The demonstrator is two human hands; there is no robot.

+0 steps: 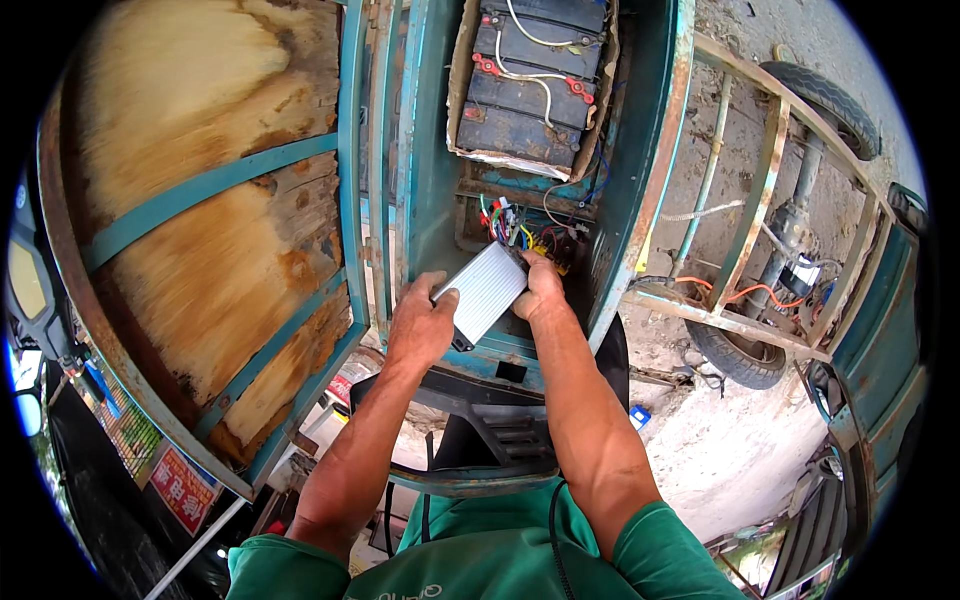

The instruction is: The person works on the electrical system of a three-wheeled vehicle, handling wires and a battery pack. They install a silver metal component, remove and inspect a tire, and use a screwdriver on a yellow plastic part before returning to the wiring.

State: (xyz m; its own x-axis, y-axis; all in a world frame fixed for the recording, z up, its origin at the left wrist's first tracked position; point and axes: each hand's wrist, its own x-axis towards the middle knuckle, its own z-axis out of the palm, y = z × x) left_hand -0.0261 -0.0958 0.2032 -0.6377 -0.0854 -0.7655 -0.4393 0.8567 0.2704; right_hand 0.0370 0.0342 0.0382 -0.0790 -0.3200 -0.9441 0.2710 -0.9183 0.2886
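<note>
Between my two hands I hold a silver finned metal box (485, 297), shaped like a motor controller, tilted over the near end of a teal metal compartment (428, 190). My left hand (423, 322) grips its left side, thumb on the top face. Along the right side my right hand (541, 285) is closed around its edge; some of those fingers are hidden beneath. A bundle of coloured wires (512, 228) with connectors lies just beyond the box's far end. Farther up the compartment sits a row of dark batteries (535, 90) in a cardboard surround, joined by white cables.
To the left stands a raised lid of stained plywood (200, 200) with teal ribs. At right, a rusty frame (755, 190) spans over an axle (795, 220) and two wheels, with an orange cable (750, 293) alongside. A black plastic panel (480, 425) lies between my forearms.
</note>
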